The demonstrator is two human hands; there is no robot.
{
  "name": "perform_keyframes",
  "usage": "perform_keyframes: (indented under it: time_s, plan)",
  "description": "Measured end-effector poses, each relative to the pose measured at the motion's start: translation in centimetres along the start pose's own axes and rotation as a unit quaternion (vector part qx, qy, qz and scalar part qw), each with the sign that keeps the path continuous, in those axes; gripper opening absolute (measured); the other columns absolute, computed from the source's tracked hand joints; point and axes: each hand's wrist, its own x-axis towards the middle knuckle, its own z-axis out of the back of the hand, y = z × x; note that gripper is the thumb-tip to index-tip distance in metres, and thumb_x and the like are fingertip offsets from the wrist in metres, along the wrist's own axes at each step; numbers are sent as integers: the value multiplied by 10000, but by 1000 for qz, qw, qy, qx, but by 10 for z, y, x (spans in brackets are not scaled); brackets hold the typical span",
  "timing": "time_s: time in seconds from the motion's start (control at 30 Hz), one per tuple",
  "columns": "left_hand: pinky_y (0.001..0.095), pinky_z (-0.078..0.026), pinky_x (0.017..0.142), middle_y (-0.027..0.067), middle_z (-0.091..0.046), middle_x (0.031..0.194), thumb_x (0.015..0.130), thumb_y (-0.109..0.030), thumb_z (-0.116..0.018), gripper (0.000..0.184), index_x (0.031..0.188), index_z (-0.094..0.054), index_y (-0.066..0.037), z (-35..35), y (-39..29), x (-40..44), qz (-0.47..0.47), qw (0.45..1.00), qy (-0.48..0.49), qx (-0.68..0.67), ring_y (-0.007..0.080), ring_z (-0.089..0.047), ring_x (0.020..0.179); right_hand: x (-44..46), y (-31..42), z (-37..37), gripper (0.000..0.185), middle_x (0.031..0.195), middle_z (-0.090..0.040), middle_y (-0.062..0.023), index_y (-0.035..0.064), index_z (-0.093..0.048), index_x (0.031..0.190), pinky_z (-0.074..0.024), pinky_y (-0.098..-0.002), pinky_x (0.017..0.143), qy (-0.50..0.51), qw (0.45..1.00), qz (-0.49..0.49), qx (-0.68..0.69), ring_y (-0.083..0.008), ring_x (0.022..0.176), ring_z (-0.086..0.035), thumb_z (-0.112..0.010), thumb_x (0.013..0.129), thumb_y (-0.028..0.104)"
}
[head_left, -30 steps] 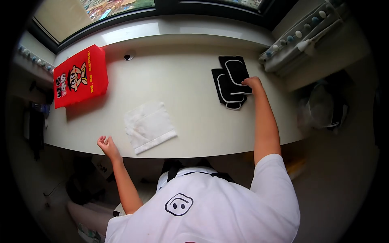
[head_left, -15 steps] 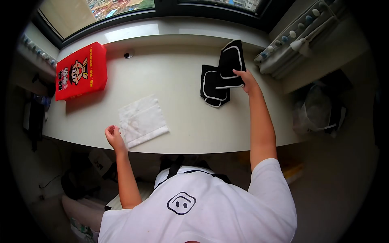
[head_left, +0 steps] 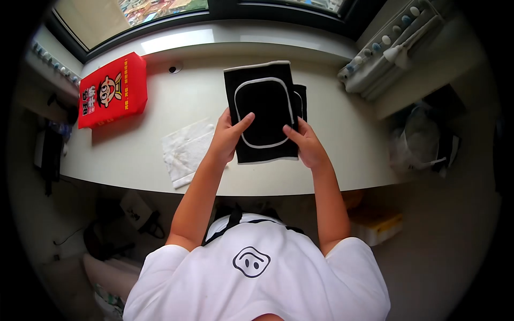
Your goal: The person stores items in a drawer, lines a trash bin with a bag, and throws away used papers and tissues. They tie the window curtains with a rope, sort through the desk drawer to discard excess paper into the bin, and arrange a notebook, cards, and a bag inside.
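A black knee pad with white trim and a rounded white outline is held up flat above the desk. Its left edge is gripped by my left hand, thumb lying across the front. On the opposite edge, my right hand pinches the pad, thumb in front and fingers behind. Behind it to the right, a second black knee pad shows only in part; the held one covers the rest. A crumpled whitish pouch lies on the desk left of my left forearm, which hides part of it.
A red bag with a cartoon face stands at the desk's far left. A small round black-and-white item is near the back edge of the pale desk. The window sill runs behind, and a gathered curtain hangs at the right.
My right hand has brought one knee pad left and toward me, turning its face up. My left hand has left the pouch's side and taken hold of the pad's left edge.
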Motion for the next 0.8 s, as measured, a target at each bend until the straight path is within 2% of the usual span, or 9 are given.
perform_keyframes:
  time_s: [0.07,0.13,0.17,0.2,0.27,0.4,0.57,0.67,0.8]
  plan:
    - [291,-470,799,103,-579,1036,816,-91,-608,363,1132,-458,5,9,12,-2,11,1000,-21,12,160,-568,920,18,-15,26,433,1108,-554,-103,4,-488,1177,-409,-286,867,-71,994,-4,-85,-168,1016,-515,-598,836,247]
    - [294,-474,797,102,-579,1038,813,-74,-603,355,1129,-458,0,21,28,-4,-5,996,-82,26,163,-570,920,54,-58,67,568,1123,-541,-162,-24,-484,1164,-405,-324,883,-317,902,42,-291,-242,1048,-508,-620,791,382]
    - [295,-473,800,102,-579,1040,812,-58,-597,348,1126,-458,-3,26,33,-6,2,995,-95,32,163,-572,918,71,-72,81,684,1159,-512,-201,-38,-440,1193,-393,-348,911,-400,857,-18,-325,-301,1075,-495,-668,731,412]
    - [295,-473,800,102,-579,1040,812,-58,-597,348,1126,-458,-3,31,36,-8,1,995,-94,32,163,-572,918,81,-69,82,684,1159,-512,-201,-38,-440,1193,-393,-348,911,-400,857,-17,-325,-301,1075,-495,-668,731,412]
    - [295,-474,800,99,-581,1035,816,-59,-594,335,1119,-462,-7,40,41,-14,5,994,-107,20,160,-573,913,100,-66,77,797,1229,-456,-217,-51,-354,1255,-377,-353,931,-407,750,-109,-510,-297,1153,-444,-727,677,353]
    - [313,-482,817,86,-553,1095,837,-89,-574,377,1178,-419,-42,49,26,-25,35,997,-70,-7,170,-562,966,139,-65,101,633,1119,-547,-184,-72,-469,1117,-463,-351,819,-329,869,-211,-303,-300,1018,-546,-760,597,143]
    - [302,-466,837,85,-551,1097,840,-109,-581,383,1178,-416,-38,55,11,-20,11,999,-39,-31,160,-552,984,131,-61,105,496,1089,-563,-121,0,-482,1130,-445,-348,854,-185,970,-113,-112,-252,1042,-527,-668,678,78]
    - [297,-462,836,91,-553,1085,833,-114,-595,387,1167,-420,-26,50,5,-10,6,998,-22,-56,157,-552,977,103,-51,80,472,1114,-544,-98,48,-446,1186,-439,-352,877,-117,989,-57,71,-240,1051,-518,-603,742,63]
    - [293,-456,842,101,-548,1083,827,-128,-608,418,1176,-411,-11,32,4,15,28,998,45,-24,153,-548,975,39,-10,19,428,1149,-521,-96,36,-389,1241,-466,-331,853,-60,994,-52,72,-213,1016,-543,-490,827,75]
